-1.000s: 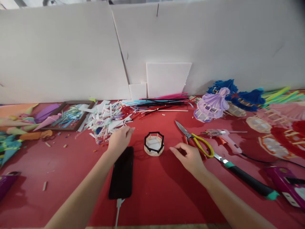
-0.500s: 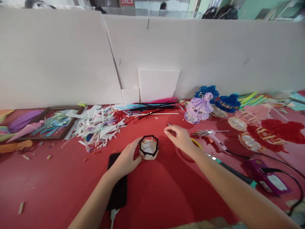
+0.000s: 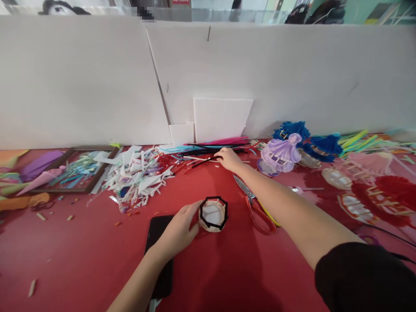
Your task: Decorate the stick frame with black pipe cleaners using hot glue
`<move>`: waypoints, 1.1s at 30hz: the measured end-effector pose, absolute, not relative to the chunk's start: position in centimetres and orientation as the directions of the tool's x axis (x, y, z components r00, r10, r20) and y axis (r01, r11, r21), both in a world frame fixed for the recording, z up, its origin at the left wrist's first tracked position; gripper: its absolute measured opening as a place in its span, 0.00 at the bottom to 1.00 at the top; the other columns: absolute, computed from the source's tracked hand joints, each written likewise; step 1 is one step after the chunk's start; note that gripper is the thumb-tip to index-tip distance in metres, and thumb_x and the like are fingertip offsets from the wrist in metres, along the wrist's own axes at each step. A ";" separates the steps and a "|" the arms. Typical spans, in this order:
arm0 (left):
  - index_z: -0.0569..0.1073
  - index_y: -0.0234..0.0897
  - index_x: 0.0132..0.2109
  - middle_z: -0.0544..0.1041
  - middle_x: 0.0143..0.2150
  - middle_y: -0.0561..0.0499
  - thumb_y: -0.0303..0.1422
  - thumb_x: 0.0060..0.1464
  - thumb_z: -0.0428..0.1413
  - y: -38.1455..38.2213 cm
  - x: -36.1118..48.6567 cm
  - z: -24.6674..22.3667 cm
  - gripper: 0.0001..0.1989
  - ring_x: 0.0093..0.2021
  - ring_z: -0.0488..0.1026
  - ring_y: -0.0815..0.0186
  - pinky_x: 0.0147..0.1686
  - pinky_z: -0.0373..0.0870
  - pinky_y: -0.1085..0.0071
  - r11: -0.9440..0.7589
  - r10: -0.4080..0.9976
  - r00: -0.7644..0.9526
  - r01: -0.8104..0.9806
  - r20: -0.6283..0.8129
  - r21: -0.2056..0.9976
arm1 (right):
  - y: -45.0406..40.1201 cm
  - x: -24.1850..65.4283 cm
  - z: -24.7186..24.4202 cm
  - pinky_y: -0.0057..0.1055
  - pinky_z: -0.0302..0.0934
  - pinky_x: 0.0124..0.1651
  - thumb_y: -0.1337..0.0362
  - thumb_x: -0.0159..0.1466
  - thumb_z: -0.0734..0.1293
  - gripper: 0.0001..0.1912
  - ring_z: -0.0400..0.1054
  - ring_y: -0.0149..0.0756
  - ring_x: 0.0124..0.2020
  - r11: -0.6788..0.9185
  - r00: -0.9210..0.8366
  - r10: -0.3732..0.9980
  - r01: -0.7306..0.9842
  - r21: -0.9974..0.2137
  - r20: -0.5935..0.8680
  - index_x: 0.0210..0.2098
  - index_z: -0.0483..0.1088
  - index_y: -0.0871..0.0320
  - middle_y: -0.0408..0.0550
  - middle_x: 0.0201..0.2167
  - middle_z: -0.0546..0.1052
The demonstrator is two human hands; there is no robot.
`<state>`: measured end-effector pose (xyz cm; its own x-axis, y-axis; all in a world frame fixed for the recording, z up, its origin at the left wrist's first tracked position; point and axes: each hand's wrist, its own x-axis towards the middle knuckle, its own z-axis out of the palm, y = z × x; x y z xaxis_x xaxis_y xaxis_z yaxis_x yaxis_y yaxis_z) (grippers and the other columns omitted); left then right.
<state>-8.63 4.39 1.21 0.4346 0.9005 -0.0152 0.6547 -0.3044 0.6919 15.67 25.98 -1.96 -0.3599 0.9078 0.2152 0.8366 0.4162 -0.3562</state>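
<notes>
My left hand (image 3: 183, 227) grips the left side of a small round pale frame (image 3: 213, 216) with a black many-sided rim on top, standing on the red table (image 3: 195, 277). Farther back, my right hand (image 3: 227, 158) is at the pile of pipe cleaners (image 3: 195, 149), its fingers pinched on a black pipe cleaner (image 3: 205, 161). Blue, black and pink ones lie around it. Red-handled scissors (image 3: 251, 201) lie under my right forearm.
A black phone (image 3: 159, 229) lies beneath my left wrist. White scraps (image 3: 139, 173) and a brown frame (image 3: 92, 182) are at the left. Purple (image 3: 281, 154), blue (image 3: 326, 145) and red (image 3: 390, 190) fuzzy models stand at the right. White boards (image 3: 222, 119) rise behind.
My right hand has reached forward to the pipe cleaners and closed on a black one. The scissors now show more fully. My left hand still holds the small frame.
</notes>
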 end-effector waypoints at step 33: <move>0.71 0.37 0.56 0.79 0.50 0.42 0.41 0.54 0.58 2.6 -11.2 5.7 0.24 0.42 0.80 0.59 0.42 0.77 0.64 -0.030 0.961 0.255 0.471 -0.103 0.882 | 6.0 16.0 4.3 0.28 0.61 0.33 0.59 0.65 0.66 0.09 0.69 0.31 0.29 0.458 -0.474 0.843 0.386 -0.801 0.254 0.37 0.78 0.54 0.45 0.28 0.76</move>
